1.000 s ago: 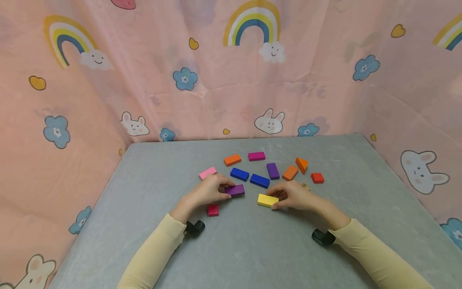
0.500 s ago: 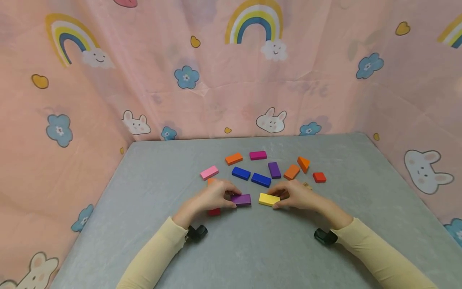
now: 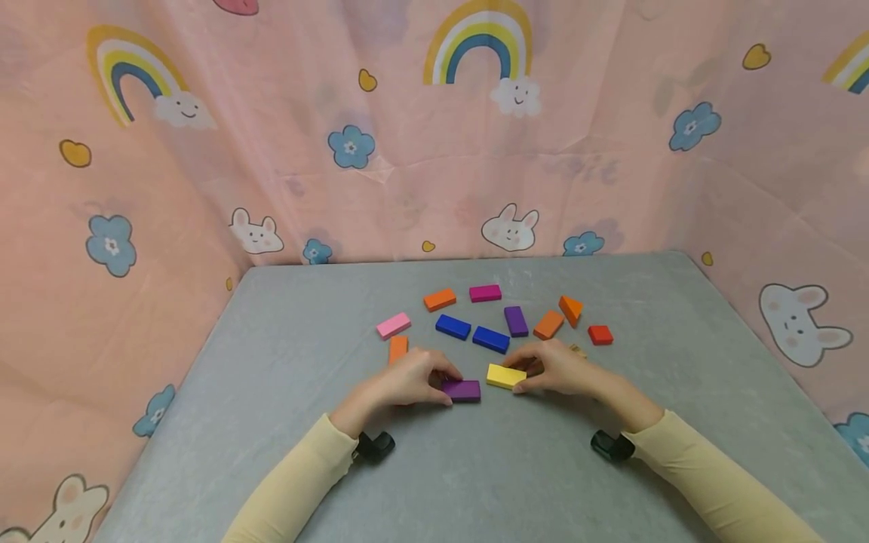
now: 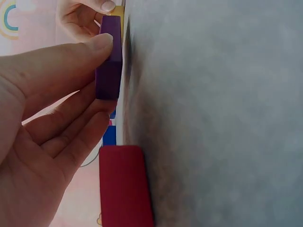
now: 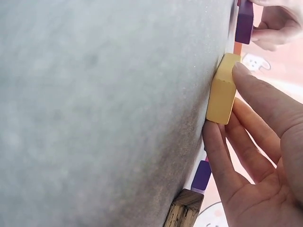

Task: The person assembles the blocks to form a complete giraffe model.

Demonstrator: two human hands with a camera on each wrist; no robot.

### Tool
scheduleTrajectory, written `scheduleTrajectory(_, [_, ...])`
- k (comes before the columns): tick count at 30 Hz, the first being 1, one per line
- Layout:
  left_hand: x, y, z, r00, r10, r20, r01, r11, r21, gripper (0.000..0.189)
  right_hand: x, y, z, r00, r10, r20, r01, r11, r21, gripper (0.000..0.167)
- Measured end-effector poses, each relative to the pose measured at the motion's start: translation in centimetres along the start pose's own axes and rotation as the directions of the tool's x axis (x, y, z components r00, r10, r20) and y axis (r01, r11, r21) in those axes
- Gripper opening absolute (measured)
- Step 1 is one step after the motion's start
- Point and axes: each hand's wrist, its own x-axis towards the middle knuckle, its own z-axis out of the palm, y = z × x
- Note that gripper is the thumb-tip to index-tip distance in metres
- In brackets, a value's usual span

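Observation:
Between thumb and fingers, my left hand [image 3: 410,379] pinches a purple block [image 3: 463,391] by its left end. In the left wrist view a narrow gap shows between that purple block [image 4: 109,78] and the tabletop. My right hand [image 3: 558,368] pinches a yellow block [image 3: 505,375], which lies at the table surface, just right of and a little beyond the purple one. The two blocks are apart. A red block [image 4: 125,184] lies near my left hand, hidden beneath it in the head view. An orange block [image 3: 398,348] is partly covered by the same hand.
Two blue blocks [image 3: 453,326] lie beyond the hands, with pink [image 3: 394,325], orange [image 3: 440,299], magenta [image 3: 485,292] and violet [image 3: 516,320] blocks around them. An orange triangle [image 3: 571,310] and a red block [image 3: 600,335] lie farther right. A wooden block [image 5: 187,203] sits beside my right hand.
My left hand has brought the purple block toward me and to the right, uncovering the orange block and covering the red one. The right hand stays on the yellow block.

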Motion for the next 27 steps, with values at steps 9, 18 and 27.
scheduleTrajectory(9, [0.01,-0.12,0.37,1.0,0.01,0.019,-0.01,1.0,-0.003,0.035,0.08,0.24,0.06,1.0,-0.015,-0.004,0.015,1.0,0.007,0.041])
scheduleTrajectory(18, [-0.05,0.01,0.42,1.0,0.003,0.023,-0.003,1.0,-0.006,0.036,0.04,0.14,0.05,1.0,-0.007,-0.006,0.007,1.0,0.008,0.04])
scheduleTrajectory(27, [-0.36,-0.02,0.33,1.0,0.008,0.004,-0.008,1.0,-0.009,0.037,0.06,0.08,0.02,1.0,0.001,0.0,-0.001,1.0,0.015,0.04])
